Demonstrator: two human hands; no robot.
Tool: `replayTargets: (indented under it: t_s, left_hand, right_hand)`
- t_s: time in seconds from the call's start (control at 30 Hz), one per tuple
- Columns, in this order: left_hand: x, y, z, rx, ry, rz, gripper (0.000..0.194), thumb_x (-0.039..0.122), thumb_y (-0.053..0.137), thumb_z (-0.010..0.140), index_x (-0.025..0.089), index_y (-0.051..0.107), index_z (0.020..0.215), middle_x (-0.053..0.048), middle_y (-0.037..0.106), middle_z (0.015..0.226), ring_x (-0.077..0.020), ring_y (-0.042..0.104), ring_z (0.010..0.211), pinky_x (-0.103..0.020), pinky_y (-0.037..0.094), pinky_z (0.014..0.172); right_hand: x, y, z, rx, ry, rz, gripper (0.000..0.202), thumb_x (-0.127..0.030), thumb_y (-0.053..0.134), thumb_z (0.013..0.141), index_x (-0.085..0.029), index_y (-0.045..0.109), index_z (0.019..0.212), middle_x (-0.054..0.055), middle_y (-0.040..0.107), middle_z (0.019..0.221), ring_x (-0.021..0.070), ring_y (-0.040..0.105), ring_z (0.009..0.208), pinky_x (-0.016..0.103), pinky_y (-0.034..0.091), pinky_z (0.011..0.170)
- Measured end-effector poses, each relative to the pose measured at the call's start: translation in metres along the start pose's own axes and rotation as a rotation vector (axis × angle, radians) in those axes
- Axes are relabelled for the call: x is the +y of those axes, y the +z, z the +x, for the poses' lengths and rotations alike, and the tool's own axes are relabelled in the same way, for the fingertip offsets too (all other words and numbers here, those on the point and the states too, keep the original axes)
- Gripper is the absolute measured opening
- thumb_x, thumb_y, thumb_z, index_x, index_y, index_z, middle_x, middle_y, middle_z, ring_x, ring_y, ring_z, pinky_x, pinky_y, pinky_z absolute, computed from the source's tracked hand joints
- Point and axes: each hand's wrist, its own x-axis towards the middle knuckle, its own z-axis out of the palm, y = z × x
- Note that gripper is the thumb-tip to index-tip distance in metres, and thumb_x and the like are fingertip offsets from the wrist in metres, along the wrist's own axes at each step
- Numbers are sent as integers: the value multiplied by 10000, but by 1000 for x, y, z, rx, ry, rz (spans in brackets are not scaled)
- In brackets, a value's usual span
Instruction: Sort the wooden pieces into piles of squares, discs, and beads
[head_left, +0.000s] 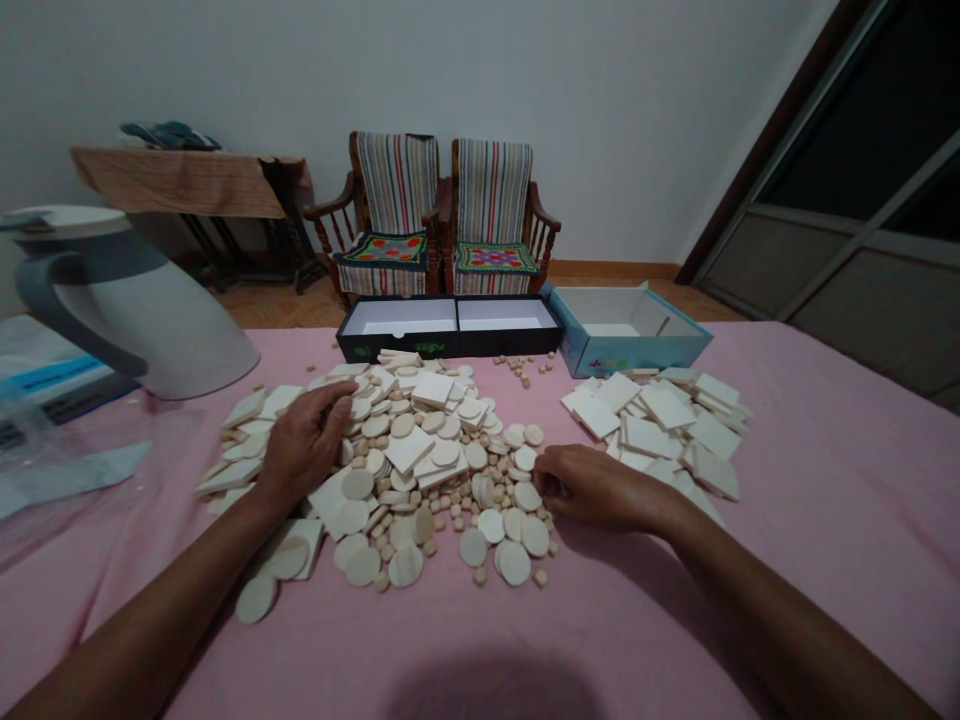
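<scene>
A wide heap of pale wooden pieces lies in the middle of the pink cloth: round discs (406, 566), square tiles (409, 451) and small cubes (448, 499). My left hand (306, 440) rests on the heap's left side, palm down, fingers stretched forward and thumb a little apart. At the right edge of the heap, beside the discs, my right hand (592, 487) is closed with its fingers curled in. Whatever those fingers may hold is hidden. Farther right is a separate pile of square tiles (660, 420).
Behind the heap stand a black two-part box (397, 347) and a light-blue box (637, 350). A large white-and-grey jug (187, 330) and clear plastic wrapping (75, 480) are at the left. Loose cubes (517, 368) lie near the black box. Two wooden armchairs (397, 190) stand beyond.
</scene>
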Motion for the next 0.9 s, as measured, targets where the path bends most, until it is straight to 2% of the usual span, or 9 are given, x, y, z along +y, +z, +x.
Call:
replayTargets:
  t_s: [0.23,0.4,0.47,0.57,0.6,0.63,0.67,0.8,0.9]
  left_hand:
    - [2,-1,0,4,-9,-2,457,509,340,951,209,627,1142,-78,669,1187,-262,602,1121,-411,466,980]
    - [0,0,0,0,2,-3,462,511,339,950,211,625,1154,-80,667,1195,-262,601,1125,-406,467,979]
    - [0,0,0,1,0,3,463,512,336,948,214,623,1156,-76,666,1199,-259,600,1128,-402,462,986]
    - [0,0,0,3,-5,5,462,509,338,945,212,625,1152,-75,668,1197,-257,601,1126,-398,460,988]
    - [0,0,0,3,-5,2,461,509,338,945,212,625,1151,-77,668,1196,-257,602,1125,-398,461,987]
    - [0,0,0,4,-5,-2,460,508,338,944,212,624,1150,-78,668,1197,-258,601,1125,-399,461,986]
    - [1,0,0,3,-4,-5,458,508,339,944,213,622,1150,-80,666,1200,-259,600,1127,-401,461,986]
    - [2,0,1,-4,-7,-5,452,508,341,943,219,620,1148,-80,666,1198,-261,598,1128,-407,460,984]
    - [3,-1,1,-2,-8,-7,454,508,345,938,216,623,1147,-74,668,1193,-257,601,1121,-400,464,980]
  right_hand:
    - [2,9,4,-33,35,-77,96,-135,501,796,-167,588,823,57,628,817,148,521,732,254,283,616]
    - [6,2,6,28,32,-15,102,-112,508,782,-163,594,801,38,624,738,132,522,657,246,292,589]
    - [11,-3,12,141,88,52,96,-107,525,774,-158,595,816,33,634,720,135,542,646,241,319,589]
    - [18,-7,20,488,188,195,168,-124,522,810,-155,589,962,50,679,840,143,601,728,241,385,650]
    - [19,-9,21,559,192,233,178,-139,516,829,-159,585,992,51,684,869,142,609,747,242,397,668]
    - [18,-11,19,561,180,248,162,-155,516,840,-164,589,984,45,685,863,140,608,741,242,398,666]
    - [17,-13,17,493,154,237,125,-169,521,841,-168,600,938,36,680,824,138,598,712,239,389,645]
    - [2,-19,-4,19,45,32,54,-139,564,763,-169,602,739,28,640,706,128,530,614,242,299,553]
    - [-9,-13,-15,-130,43,-133,65,-146,569,746,-163,626,770,66,658,764,156,556,653,258,264,545]
